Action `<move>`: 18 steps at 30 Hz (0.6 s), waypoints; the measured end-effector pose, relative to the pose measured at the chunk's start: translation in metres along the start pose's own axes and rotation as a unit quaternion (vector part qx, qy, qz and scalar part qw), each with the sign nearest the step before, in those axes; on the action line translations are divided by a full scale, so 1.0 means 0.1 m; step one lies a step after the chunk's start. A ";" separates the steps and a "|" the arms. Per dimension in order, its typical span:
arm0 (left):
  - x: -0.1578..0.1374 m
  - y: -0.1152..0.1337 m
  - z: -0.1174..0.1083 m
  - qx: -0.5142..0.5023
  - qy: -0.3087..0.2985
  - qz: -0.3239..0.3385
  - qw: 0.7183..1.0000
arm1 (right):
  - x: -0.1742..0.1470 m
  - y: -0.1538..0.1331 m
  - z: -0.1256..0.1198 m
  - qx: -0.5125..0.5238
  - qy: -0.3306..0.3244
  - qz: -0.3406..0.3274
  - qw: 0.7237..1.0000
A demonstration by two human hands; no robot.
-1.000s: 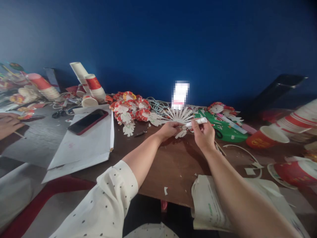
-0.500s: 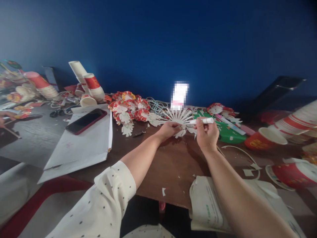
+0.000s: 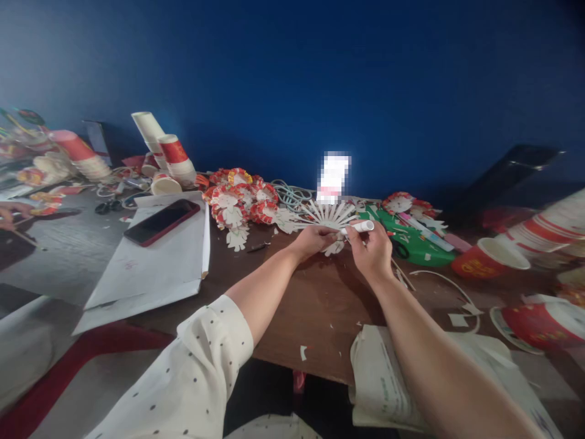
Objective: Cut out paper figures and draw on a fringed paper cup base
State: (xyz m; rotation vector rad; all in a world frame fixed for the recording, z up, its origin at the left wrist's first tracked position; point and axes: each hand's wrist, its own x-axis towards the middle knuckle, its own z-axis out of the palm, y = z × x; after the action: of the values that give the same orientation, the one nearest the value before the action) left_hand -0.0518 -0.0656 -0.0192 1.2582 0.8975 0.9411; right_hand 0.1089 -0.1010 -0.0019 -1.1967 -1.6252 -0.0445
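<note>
My left hand [image 3: 315, 239] is closed on the near edge of a paper cup cut into strips [image 3: 325, 213], its white strips fanned outward. In my right hand [image 3: 372, 250] is a white marker pen [image 3: 360, 228], tilted with its left end at the middle of the cut cup. What exactly that end touches is too small to make out. White paper cutouts [image 3: 334, 247] lie just beneath the cut cup. Behind it, a bright phone screen [image 3: 333, 178] stands against the wall, its picture blurred out.
Red-and-white paper flowers [image 3: 237, 198] are heaped left of my hands. A dark phone [image 3: 162, 222] lies on white paper sheets [image 3: 137, 274]. Paper cups [image 3: 489, 256] and a green sheet [image 3: 420, 244] are at right. Another person's hand [image 3: 13, 213] shows far left.
My right hand has moved left with the marker pen, bringing the pen's end in to the cut cup's middle. My left hand stays in place on the cup.
</note>
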 end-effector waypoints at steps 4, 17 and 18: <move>0.02 -0.01 0.01 -0.030 0.007 -0.015 0.999 | 0.01 -0.01 -0.02 0.021 0.030 0.052 0.998; -0.01 -0.02 0.01 -0.014 0.008 0.006 1.000 | -0.01 -0.03 0.01 -0.008 0.006 -0.003 1.000; -0.01 -0.02 0.01 -0.019 0.008 0.007 1.000 | -0.01 -0.02 0.01 -0.016 0.015 -0.013 1.000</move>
State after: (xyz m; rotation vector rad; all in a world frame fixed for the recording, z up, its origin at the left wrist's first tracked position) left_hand -0.0506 -0.0669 -0.0215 1.2276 0.8790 0.9764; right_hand 0.1063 -0.1019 -0.0022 -1.1940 -1.6195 -0.1062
